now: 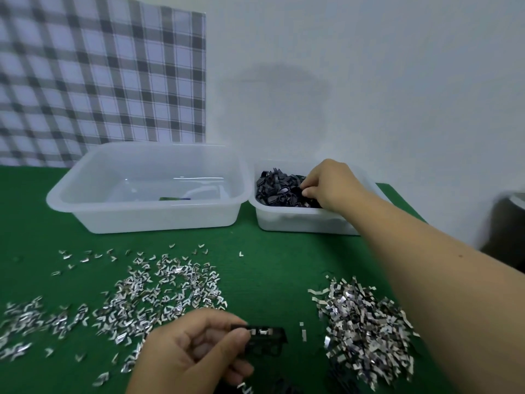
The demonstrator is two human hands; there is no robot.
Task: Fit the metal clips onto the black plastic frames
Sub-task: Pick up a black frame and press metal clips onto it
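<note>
My left hand (196,348) sits low at the front and pinches a black plastic frame (265,339) with a metal clip showing on its top edge. My right hand (326,182) reaches into the small white tub (301,220) at the back right, its fingers curled into the heap of black frames (279,189). Which frame it holds, if any, is hidden. V-shaped metal clips (167,288) lie scattered over the green mat (270,257) on the left. A denser pile of flat metal clips (363,317) lies on the right, under my right forearm.
A larger translucent tub (85,200) stands at the back left, touching the small tub, with only a few small items on its floor. A checked cloth (99,75) hangs on the wall behind. A dark object (505,223) sits at the right edge.
</note>
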